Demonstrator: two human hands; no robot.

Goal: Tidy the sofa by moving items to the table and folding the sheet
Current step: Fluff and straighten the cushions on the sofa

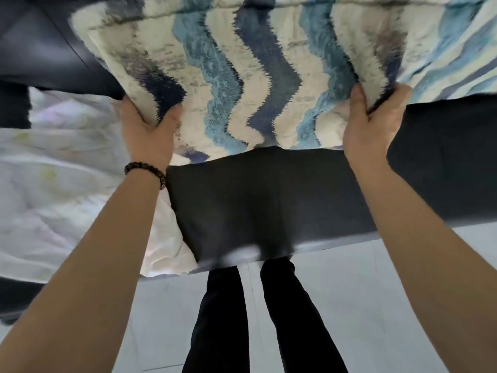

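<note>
Both hands: left hand (150, 130) and right hand (373, 122) each pinch a near corner of the wavy-striped cushion (255, 76)
Where: over the dark sofa (269, 205), white sheet (67, 170) at left
Feel: I'd guess soft, light, floppy; corners suit me

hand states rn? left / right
Left hand: closed, gripping the wavy-striped cushion's near left corner.
Right hand: closed, gripping the cushion's near right corner.

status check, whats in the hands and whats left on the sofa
Left hand and right hand both grip the wavy blue patterned cushion. White sheet unfolded on dark sofa. Nothing blocking.
</note>
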